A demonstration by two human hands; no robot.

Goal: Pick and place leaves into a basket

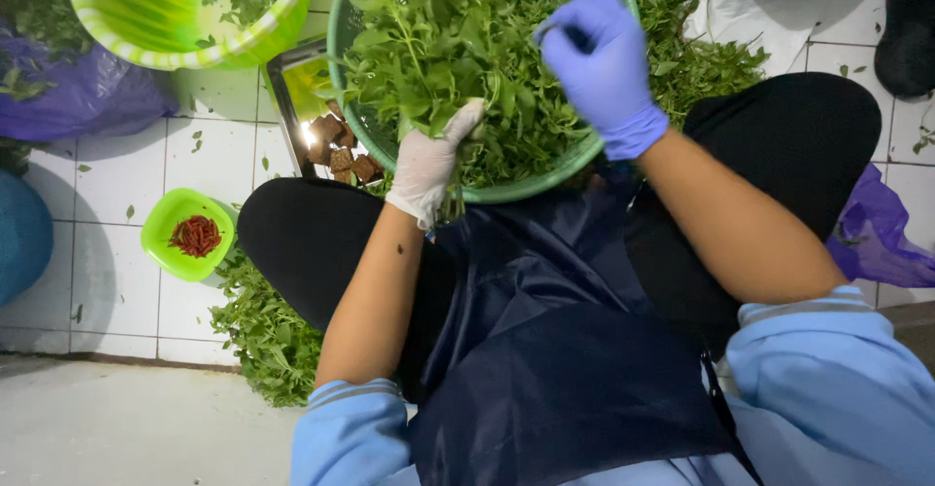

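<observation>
Head view, looking straight down: a person is sitting on a white tiled floor (209, 160) with a green basket (506, 192) of leafy herbs (458, 48) resting between the knees, against a dark apron (565, 350). The herbs are filling the basket in a loose heap, stems running every way, so no single long axis is showing.

Left hand (433, 165), in a white glove, is sitting at the near rim of the basket. Its fingers are curled together around a small bunch of stems, the thumb pointing up into the leaves; the bunch is hanging down past the rim towards the lap. Right hand (604, 62), in a blue glove, is reaching deeper, over the middle of the heap. Its fingers are bent and closed, seemingly pinching a sprig, though the leaves are hiding the fingertips. Both hands are touching the herbs; the right is further in, the left nearer the body, and the heap is lying just ahead of both.

Around the basket: a metal tray (292, 87) with brown cubes (341, 150) is lying just beside it. A small green bowl (161, 238) of red chillies (196, 236) is standing further left. A striped green tub (146, 28) is sitting at the top left, near a purple bag (83, 96). More cut greens (268, 335) are lying on the floor by the left knee.
</observation>
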